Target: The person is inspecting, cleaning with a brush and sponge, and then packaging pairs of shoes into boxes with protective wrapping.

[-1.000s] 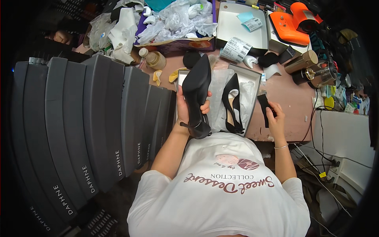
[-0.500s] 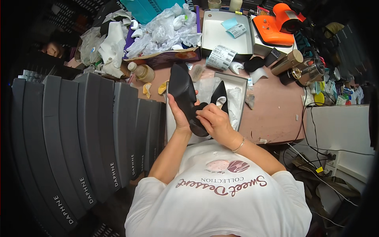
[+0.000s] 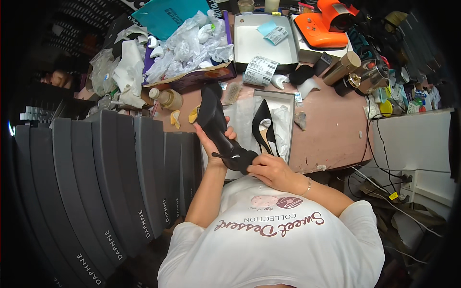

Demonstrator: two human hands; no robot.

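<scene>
Head view: shoe (image 3: 218,127) heel behind right hand (image 3: 271,169).

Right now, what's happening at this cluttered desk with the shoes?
A person holds a black high-heeled shoe up over the desk. The left hand grips it from underneath, and the right hand is at its heel end, touching the back of it. The matching black shoe lies in an open shoe box lined with tissue paper, just beyond the hands. A row of dark grey shoe boxes is stacked on the person's left, and crumpled paper piles up at the far side.
</scene>
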